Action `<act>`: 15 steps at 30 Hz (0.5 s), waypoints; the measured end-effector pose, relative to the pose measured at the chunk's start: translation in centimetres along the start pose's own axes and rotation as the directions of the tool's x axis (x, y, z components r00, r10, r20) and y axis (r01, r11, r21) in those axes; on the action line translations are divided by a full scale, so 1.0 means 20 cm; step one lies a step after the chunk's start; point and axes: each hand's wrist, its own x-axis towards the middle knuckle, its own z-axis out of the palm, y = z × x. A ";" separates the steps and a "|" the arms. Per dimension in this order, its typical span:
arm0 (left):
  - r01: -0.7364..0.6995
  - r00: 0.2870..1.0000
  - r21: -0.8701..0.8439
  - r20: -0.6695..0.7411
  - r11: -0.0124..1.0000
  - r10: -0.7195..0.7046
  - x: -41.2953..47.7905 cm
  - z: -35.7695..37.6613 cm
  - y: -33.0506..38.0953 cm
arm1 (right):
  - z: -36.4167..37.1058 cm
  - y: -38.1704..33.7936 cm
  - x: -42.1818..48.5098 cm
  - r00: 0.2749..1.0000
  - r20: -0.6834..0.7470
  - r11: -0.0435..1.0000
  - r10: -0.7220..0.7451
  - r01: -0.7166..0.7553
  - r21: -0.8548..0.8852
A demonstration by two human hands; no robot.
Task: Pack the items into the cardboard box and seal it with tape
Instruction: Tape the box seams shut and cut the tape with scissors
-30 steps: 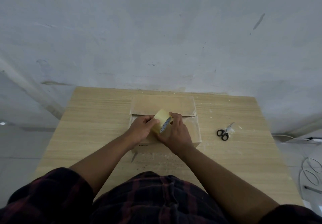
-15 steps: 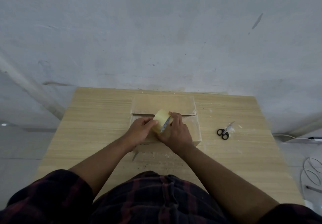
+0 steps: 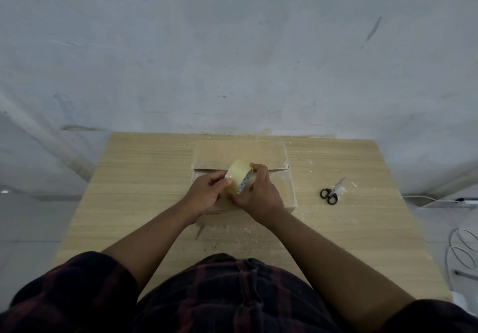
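Pale scuffed wall [image 3: 232, 48] behind a wood-grain table [image 3: 134, 177] whose far edge meets it. Box [image 3: 282, 151] sits mid-table, close to that far edge; bare tabletop left of the box, more to its right up to the scissors [image 3: 329, 195], which lie well apart from it with the black handles nearest the person. White crumbs litter the strip between box and the table's near edge. Box flaps are folded down, seam running left-right across the top; contents not visible. Tape roll [image 3: 239, 176] is pale yellow and stands on edge over the box top at the seam, printed core facing right. Right hand [image 3: 258, 193] is clamped on the roll's right side, fingers curled over it. Left hand [image 3: 205, 194] has its fingers together, thumb and fingertips pinched against the roll's left face.
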 end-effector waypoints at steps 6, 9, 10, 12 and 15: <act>-0.036 0.998 -0.004 0.054 0.999 0.037 -0.02 -0.02 -0.04 | -0.05 0.01 -0.01 0.992 0.073 0.986 0.102 -0.111 0.127; -0.030 0.999 -0.006 0.023 1.000 0.030 -0.01 0.00 -0.05 | -0.05 0.01 -0.01 0.992 0.070 0.984 0.108 -0.117 0.135; -0.022 1.000 -0.010 0.011 1.000 0.022 0.00 0.01 -0.05 | -0.05 0.01 -0.01 0.992 0.070 0.985 0.108 -0.116 0.130; 0.003 1.000 -0.012 -0.008 1.000 -0.003 0.01 0.01 -0.05 | -0.05 0.01 -0.02 0.993 0.066 0.989 0.098 -0.105 0.108; 0.041 0.998 -0.019 -0.050 0.999 -0.042 0.02 0.03 -0.04 | -0.05 0.02 -0.02 0.994 0.071 0.994 0.083 -0.087 0.062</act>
